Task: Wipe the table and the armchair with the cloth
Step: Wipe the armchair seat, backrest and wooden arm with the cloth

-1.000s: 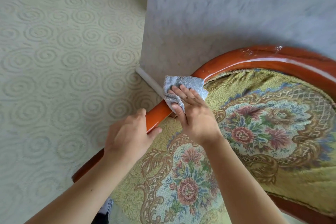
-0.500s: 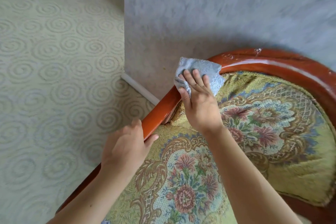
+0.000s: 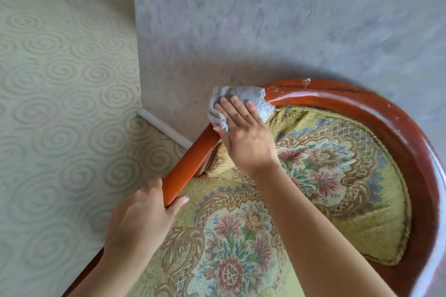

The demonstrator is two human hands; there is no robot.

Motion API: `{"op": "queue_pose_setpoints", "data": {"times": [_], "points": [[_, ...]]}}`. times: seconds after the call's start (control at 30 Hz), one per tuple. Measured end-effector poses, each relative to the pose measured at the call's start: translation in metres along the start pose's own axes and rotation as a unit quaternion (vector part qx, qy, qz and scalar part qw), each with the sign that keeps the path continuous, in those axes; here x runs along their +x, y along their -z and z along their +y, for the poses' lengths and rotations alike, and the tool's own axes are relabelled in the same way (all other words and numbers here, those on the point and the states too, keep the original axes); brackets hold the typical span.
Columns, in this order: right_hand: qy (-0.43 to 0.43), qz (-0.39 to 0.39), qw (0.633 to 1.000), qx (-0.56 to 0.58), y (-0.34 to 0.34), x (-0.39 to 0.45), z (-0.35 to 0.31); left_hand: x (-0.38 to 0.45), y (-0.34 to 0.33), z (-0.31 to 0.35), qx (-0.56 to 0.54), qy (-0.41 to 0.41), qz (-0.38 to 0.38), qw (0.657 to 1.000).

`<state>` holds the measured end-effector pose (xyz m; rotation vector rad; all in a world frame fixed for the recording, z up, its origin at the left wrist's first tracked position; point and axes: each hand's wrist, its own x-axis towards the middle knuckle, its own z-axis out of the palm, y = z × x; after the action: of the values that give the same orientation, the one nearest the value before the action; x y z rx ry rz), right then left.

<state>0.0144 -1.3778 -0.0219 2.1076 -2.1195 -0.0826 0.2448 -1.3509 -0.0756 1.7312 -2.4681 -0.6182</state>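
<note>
The armchair has a glossy red-brown curved wooden frame point(image 3: 376, 108) and floral tapestry cushions point(image 3: 325, 164). A grey-blue cloth point(image 3: 241, 97) lies over the frame where the left arm rail bends into the back. My right hand point(image 3: 243, 135) presses flat on the cloth, fingers straight and spread. My left hand point(image 3: 142, 222) grips the straight left arm rail point(image 3: 188, 166) lower down, thumb on the inner side. The table is not in view.
The chair stands against a grey-blue mottled wall point(image 3: 289, 19). Pale green carpet with spiral patterns point(image 3: 60, 103) covers the floor to the left, and a white skirting strip point(image 3: 166, 129) runs along the wall's foot. White specks dot the top of the frame point(image 3: 306, 81).
My right hand has slid the cloth up along the arm rail toward the curved back. My left hand has kept its grip on the rail.
</note>
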Motion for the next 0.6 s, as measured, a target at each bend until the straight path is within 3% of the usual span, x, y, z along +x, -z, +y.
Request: {"op": "queue_pose_setpoints", "data": {"times": [0.17,0.33,0.6], "points": [[-0.138,0.046,0.989,-0.002,0.013,0.010,0.036,-0.001,0.003,0.001,-0.015,0.005,-0.008,1.000],[-0.182,0.089,0.976,0.075,0.005,0.009,0.018,-0.002,0.002,-0.001,0.005,-0.005,-0.012,1.000],[-0.054,0.007,0.998,0.041,-0.006,-0.008,-0.013,0.008,0.006,0.011,0.055,-0.019,-0.054,0.997]]}}
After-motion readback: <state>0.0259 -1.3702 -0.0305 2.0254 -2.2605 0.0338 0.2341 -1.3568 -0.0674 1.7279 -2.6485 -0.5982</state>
